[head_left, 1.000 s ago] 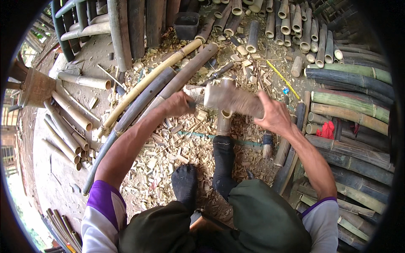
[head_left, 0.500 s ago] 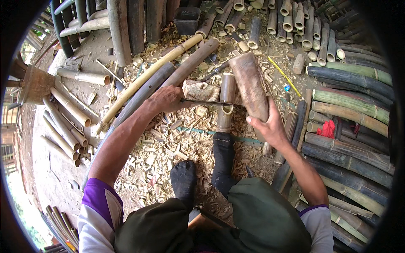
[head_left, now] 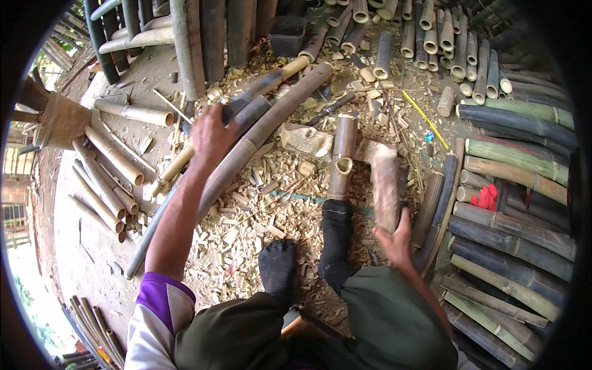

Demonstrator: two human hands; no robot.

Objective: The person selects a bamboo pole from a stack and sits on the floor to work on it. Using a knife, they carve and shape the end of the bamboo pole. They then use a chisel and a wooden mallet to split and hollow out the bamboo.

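I sit on the ground with both feet in black socks (head_left: 279, 266). A short bamboo section (head_left: 343, 154) lies ahead of my right foot, one cut end facing me. My right hand (head_left: 398, 239) grips a thick wooden club (head_left: 385, 185), which is lowered to the right of the bamboo section. My left hand (head_left: 209, 132) is stretched out to the left, fingers curled, over the long bamboo poles (head_left: 265, 126) that lie slantwise. Whether it grips a dark pole or a tool there is unclear.
Bamboo chips (head_left: 240, 216) cover the ground. Green and dark poles (head_left: 524, 160) are stacked at the right, with a red cloth (head_left: 487, 197) among them. Cut tubes (head_left: 105, 185) lie at the left, a black bin (head_left: 288, 34) at the back, a wood block (head_left: 308, 139) beside the section.
My right hand has brought the club down from above the bamboo section to its right side. My left hand has left the section and swung left onto the long poles.
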